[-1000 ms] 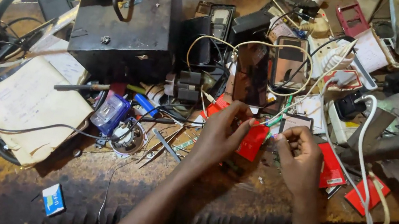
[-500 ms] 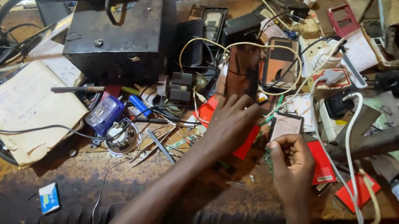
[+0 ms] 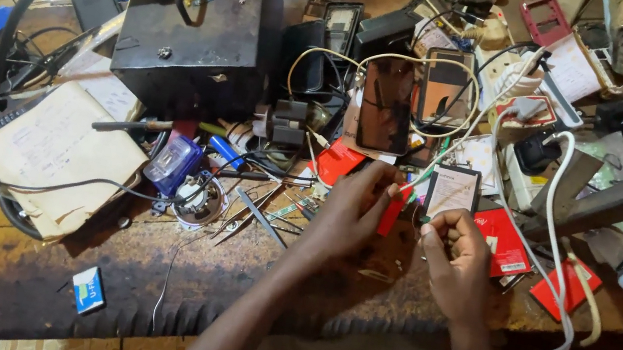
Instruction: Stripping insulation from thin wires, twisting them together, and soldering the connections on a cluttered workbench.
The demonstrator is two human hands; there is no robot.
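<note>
Hands working at counter (image 3: pixel 243 274) centre, mid-step on a small repair job. Left hand (image 3: pixel 353 208) is pinching a red flat piece (image 3: pixel 390 211), fingers clamped on its edge. Right hand (image 3: pixel 458 256) is curling closed around something small; can't tell what. Both are hovering just in front of the small phone (image 3: pixel 452 191) with a pale screen. Next move is looking like fine alignment, needing steady fingertips. Beyond: tweezers (image 3: pixel 258 213), two phones (image 3: pixel 414 99) propped upright, black metal box (image 3: pixel 202 19) far left.

worn wooden bench (image 3: pixel 240 291) — black metal box (image 3: pixel 192 26), papers (image 3: pixel 52 146), tweezers (image 3: pixel 258 213)
</note>
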